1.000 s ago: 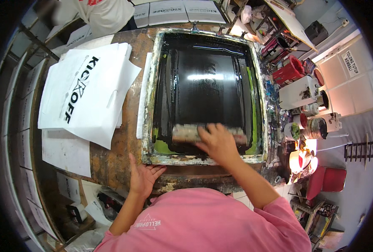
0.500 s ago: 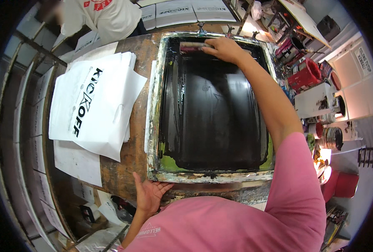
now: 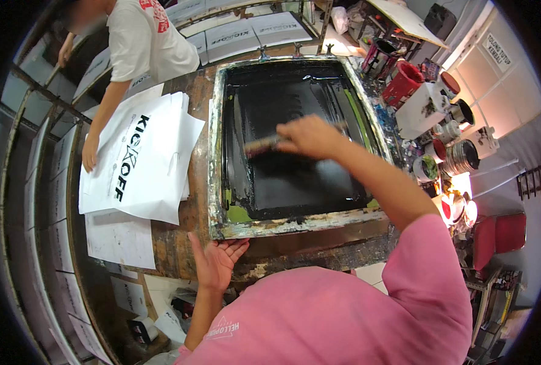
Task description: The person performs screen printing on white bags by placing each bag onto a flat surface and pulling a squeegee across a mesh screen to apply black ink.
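Observation:
A screen-printing frame (image 3: 214,182) with a paint-crusted border lies on the table, its mesh coated in wet black ink (image 3: 301,188). My right hand (image 3: 310,137) is closed around the wooden handle of a squeegee (image 3: 261,146), which lies crosswise over the middle of the mesh. At the frame's near left corner, my left hand (image 3: 217,264) is open, palm up, with its fingertips at the near edge of the border. Faint dark lettering shows in the mesh beyond the squeegee.
Left of the frame lies a stack of printed white sheets (image 3: 155,152); a co-worker's hand (image 3: 90,153) touches its left edge. Drying racks (image 3: 33,201) stand at far left. Red buckets (image 3: 403,82) and paint cans (image 3: 462,155) crowd the right side. Clamps (image 3: 298,50) hold the frame's far edge.
My right hand has drawn the squeegee from the far end of the mesh toward me to its middle. The co-worker has reached down to the sheets. The whole view has shifted slightly.

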`<state>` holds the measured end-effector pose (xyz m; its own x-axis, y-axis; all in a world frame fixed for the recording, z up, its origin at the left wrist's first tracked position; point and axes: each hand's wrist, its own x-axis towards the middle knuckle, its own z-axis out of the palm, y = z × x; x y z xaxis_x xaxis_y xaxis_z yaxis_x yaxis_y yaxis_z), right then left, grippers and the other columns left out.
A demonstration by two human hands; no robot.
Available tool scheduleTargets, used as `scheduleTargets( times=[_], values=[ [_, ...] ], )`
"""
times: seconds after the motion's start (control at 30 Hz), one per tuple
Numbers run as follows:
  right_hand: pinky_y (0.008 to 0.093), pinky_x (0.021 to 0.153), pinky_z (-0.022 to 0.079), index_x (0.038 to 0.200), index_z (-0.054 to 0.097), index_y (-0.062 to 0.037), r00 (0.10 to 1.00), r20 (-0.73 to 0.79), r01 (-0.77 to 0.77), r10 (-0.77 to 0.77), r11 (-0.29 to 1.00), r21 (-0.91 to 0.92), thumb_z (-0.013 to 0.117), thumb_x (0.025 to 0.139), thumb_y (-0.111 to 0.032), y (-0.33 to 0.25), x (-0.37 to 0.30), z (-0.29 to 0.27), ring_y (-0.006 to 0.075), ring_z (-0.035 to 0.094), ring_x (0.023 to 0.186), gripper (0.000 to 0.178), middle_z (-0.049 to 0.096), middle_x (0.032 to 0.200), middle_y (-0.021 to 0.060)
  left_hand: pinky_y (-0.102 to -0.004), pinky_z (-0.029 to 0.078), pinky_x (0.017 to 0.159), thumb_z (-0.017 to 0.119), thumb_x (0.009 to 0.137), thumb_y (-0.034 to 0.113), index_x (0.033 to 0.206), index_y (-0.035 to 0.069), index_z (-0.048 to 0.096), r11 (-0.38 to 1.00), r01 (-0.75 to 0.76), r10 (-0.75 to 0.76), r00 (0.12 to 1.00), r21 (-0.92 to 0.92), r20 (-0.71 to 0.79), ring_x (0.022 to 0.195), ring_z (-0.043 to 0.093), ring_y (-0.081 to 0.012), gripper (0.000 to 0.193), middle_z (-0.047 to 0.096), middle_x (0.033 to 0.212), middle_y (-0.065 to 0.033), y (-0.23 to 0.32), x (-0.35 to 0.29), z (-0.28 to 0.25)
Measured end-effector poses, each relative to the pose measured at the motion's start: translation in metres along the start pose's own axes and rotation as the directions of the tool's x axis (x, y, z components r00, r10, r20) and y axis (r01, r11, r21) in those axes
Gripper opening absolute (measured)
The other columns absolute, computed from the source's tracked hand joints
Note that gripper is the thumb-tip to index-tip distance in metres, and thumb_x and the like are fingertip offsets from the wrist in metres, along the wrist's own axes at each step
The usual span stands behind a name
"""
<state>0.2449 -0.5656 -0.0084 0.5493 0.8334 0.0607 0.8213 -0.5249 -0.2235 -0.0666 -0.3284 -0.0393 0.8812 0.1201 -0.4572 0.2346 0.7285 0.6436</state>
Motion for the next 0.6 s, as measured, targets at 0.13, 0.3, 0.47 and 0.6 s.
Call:
scheduleTargets(
  times=[0.13,0.3,0.47,0.6],
  values=[
    [0.0506,0.067,0.054,0.105,0.053,-0.0062,0.996,-0.033,-0.084,0.086,0.996,0.036,0.061,0.096,-0.045,-0.089,-0.095,-0.015,0.0396,0.069,0.076,0.041,0.067,0.086,0.0164,-0.0549,0.044,0.111,0.037,0.094,0.08,0.144,-0.009,0.034,1.0,-0.03,0.03,0.999,-0.006,0.016,0.126,0.057,-0.0435,0.102,0.055,0.134,-0.0301,0.005,-0.006,0.015],
    [0.0491,0.086,0.049,0.101,0.057,-0.0058,0.945,-0.31,-0.133,0.102,0.988,-0.081,0.066,0.092,-0.035,-0.15,-0.116,-0.075,0.0335,0.06,0.093,0.032,0.058,0.091,0.0135,-0.0605,0.032,0.119,0.049,0.095,0.07,0.141,-0.006,0.042,0.965,-0.188,0.249,0.879,-0.184,0.407,0.137,0.046,-0.0495,0.089,0.051,0.142,-0.0321,0.029,-0.007,-0.001],
    [0.0482,0.087,0.04,0.087,0.063,-0.0092,0.734,-0.679,-0.255,-0.008,0.923,-0.287,0.066,0.087,-0.038,-0.137,-0.073,-0.131,0.0293,0.062,0.08,0.029,0.063,0.078,0.0102,-0.0607,0.02,0.124,0.058,0.091,0.069,0.153,-0.006,0.03,0.869,-0.413,0.488,0.635,-0.271,0.598,0.149,0.027,-0.0493,0.101,0.037,0.153,-0.0371,0.069,0.007,0.066],
    [0.0485,0.084,0.041,0.087,0.067,-0.005,0.731,-0.681,-0.227,-0.044,0.925,-0.304,0.062,0.089,-0.04,-0.13,-0.048,-0.167,0.0332,0.065,0.078,0.035,0.066,0.079,0.0146,-0.0665,0.004,0.121,0.05,0.089,0.079,0.158,0.003,0.032,-0.008,-0.593,0.476,0.706,0.805,0.525,0.153,0.018,-0.0449,0.104,0.033,0.161,-0.0261,0.019,0.056,0.025]
  ],
)
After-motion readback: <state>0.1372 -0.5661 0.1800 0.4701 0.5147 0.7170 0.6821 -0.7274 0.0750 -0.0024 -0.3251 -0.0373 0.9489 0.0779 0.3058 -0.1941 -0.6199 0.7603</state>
